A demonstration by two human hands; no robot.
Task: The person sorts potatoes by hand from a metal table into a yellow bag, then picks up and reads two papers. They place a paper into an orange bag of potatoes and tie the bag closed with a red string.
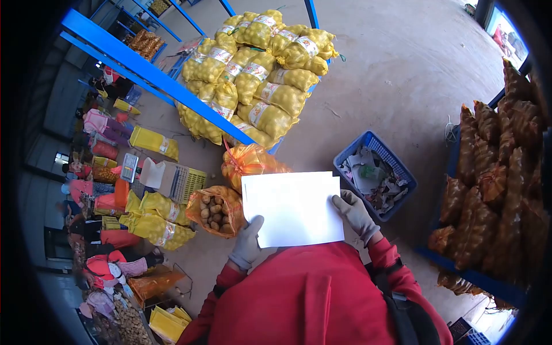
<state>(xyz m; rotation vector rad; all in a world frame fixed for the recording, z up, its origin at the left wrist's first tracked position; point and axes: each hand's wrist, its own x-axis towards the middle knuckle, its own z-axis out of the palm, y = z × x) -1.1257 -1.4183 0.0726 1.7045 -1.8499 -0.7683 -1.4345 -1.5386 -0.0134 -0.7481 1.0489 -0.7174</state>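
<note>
White sheets of paper (pixel 292 208), at least two with their edges slightly offset, are held flat in front of my red jacket. At the lower left edge my left hand (pixel 248 244), in a grey glove, grips them with the thumb on top. My right hand (pixel 355 214), gloved the same way, pinches the right edge. Any print on the paper is washed out by glare. Just beyond the left hand stands an open orange mesh sack (pixel 216 211) of potatoes. Behind the paper is a tied orange sack (pixel 250 164), partly hidden.
A blue crate (pixel 376 174) holding scraps stands right of the paper. Yellow potato sacks (pixel 256 75) are piled ahead behind a blue beam (pixel 155 80). Brown sacks (pixel 494 190) fill a blue rack at right. Several people (pixel 106 267) work among sacks along the left.
</note>
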